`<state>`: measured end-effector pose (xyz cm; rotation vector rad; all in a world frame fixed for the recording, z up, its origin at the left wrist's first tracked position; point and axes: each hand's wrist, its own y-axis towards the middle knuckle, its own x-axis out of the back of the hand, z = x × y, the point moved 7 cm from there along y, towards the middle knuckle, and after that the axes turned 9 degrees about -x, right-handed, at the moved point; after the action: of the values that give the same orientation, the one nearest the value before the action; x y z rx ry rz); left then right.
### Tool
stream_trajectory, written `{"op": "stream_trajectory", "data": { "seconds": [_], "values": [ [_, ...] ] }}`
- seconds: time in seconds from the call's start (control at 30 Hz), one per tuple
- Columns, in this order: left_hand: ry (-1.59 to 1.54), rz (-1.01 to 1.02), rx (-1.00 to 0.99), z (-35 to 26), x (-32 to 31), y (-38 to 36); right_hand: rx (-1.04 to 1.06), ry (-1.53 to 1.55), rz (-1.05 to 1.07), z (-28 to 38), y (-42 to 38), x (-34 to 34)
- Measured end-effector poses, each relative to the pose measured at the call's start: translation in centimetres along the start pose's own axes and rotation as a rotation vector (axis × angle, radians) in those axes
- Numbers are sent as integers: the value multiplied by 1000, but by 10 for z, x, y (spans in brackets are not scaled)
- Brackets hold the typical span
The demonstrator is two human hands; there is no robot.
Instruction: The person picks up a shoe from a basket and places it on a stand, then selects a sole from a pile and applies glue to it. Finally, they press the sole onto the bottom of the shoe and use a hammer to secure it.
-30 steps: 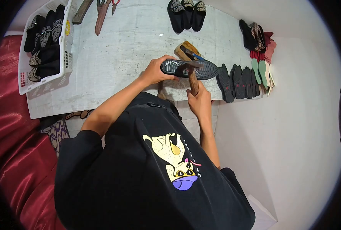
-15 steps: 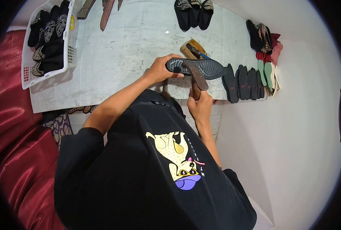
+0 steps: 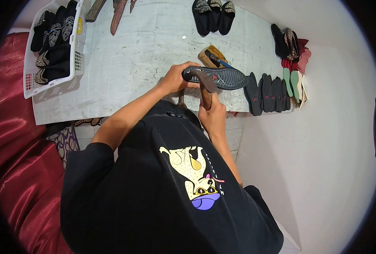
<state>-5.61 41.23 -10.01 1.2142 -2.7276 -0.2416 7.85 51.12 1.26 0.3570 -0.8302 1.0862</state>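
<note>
My left hand (image 3: 177, 77) is closed round the heel end of a black slipper (image 3: 232, 78), whose ribbed sole faces up. In my right hand (image 3: 213, 116) is the wooden handle of a hammer (image 3: 206, 82). Its dark metal head lies over the heel part of the sole; whether it touches cannot be made out. Just beyond the slipper, a wooden block (image 3: 213, 53) lies on the table, with a blue-handled tool (image 3: 221, 61) resting on it.
Black soles (image 3: 253, 95) stand in a row at the table's right edge, near green and red pieces (image 3: 296, 78). Finished slippers (image 3: 213, 17) lie at the back. A white basket (image 3: 77, 55) of slippers stands left on the pale table (image 3: 124, 63). A wall is at right.
My right hand and the hammer have moved left, from the sole's middle toward the heel. The slipper has shifted slightly, and a red mark on its sole now shows.
</note>
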Motion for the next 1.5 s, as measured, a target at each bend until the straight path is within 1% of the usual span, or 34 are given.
{"op": "stream_trajectory", "data": {
  "seconds": [0.03, 0.1, 0.13, 0.2, 0.33, 0.4, 0.43, 0.47, 0.5, 0.53, 0.57, 0.63, 0.67, 0.73, 0.77, 0.87, 0.9, 0.97, 1.0, 1.07, 1.1, 1.17, 1.2, 1.27, 1.3, 1.37, 1.4, 1.43, 1.5],
  "values": [
    [-2, 2, 2, -1, 1, 1, 1, 0, 0, 0, 2, -1],
    [-37, 15, 36, 3, 0, 0, -70, -121, 101, -5, 6, -8],
    [-69, 24, 69, 6, 0, 1, -70, -120, 97, -2, 6, -7],
    [-45, 10, 59, 3, 0, 0, -60, 54, 44, 9, 5, -1],
    [-19, -40, -6, 6, 0, 0, -39, -44, -8, 2, 12, -6],
    [21, -31, -10, 3, 0, 1, -93, -82, 80, -4, 19, -8],
    [65, -34, -4, -2, 3, 1, -90, -81, 80, -5, 20, -9],
    [51, -14, 64, -3, 4, -2, -70, -51, 2, -5, 16, -4],
    [52, -17, 66, -1, 5, -3, -41, -18, -79, -4, 14, 1],
    [65, -39, 11, -2, 7, -1, -113, -67, -41, -12, 15, 1],
    [75, -58, -46, -5, 7, 0, -115, -67, -44, -13, 15, 6],
    [72, -54, -43, -8, 7, 0, -134, -47, 21, -11, 17, 13],
    [75, -59, -35, -8, 12, 0, -131, -45, 18, -14, 17, 11],
    [104, -71, -54, -10, 18, -6, -34, 57, -156, -15, 8, 21],
    [137, -86, -82, -12, 24, -7, -36, 56, -157, -17, 9, 21],
    [167, -73, -45, -14, 33, -15, -157, -58, -36, -23, 16, 20],
    [189, -76, -15, -13, 37, -15, -152, -56, -41, -23, 19, 19],
    [205, -66, -19, -15, 41, -22, -109, 41, -145, -18, 15, 23],
    [224, -63, -15, -16, 43, -23, -101, 45, -139, -20, 17, 20],
    [245, -62, -9, -16, 47, -25, -55, -71, -136, -26, 19, 15],
    [248, -67, -10, -16, 50, -27, -56, -69, -139, -22, 20, 18],
    [250, -65, -20, -13, 53, -25, -124, -3, -79, -18, 24, 22],
    [238, -57, 6, -12, 55, -27, -125, -2, -80, -19, 24, 23],
    [230, -46, 34, -12, 59, -34, -115, 40, -160, -23, 24, 30],
    [238, -55, 43, -12, 60, -37, -115, 42, -164, -28, 27, 32],
    [241, -52, 46, -11, 60, -39, -109, -123, -111, -40, 33, 36],
    [246, -47, 76, -9, 61, -40, -170, -129, -96, -44, 35, 41],
    [256, -51, 106, -6, 62, -39, -165, -131, -99, -42, 38, 45],
    [260, -61, 94, -8, 63, -42, -143, -7, -218, -41, 32, 56]
  ]
}}
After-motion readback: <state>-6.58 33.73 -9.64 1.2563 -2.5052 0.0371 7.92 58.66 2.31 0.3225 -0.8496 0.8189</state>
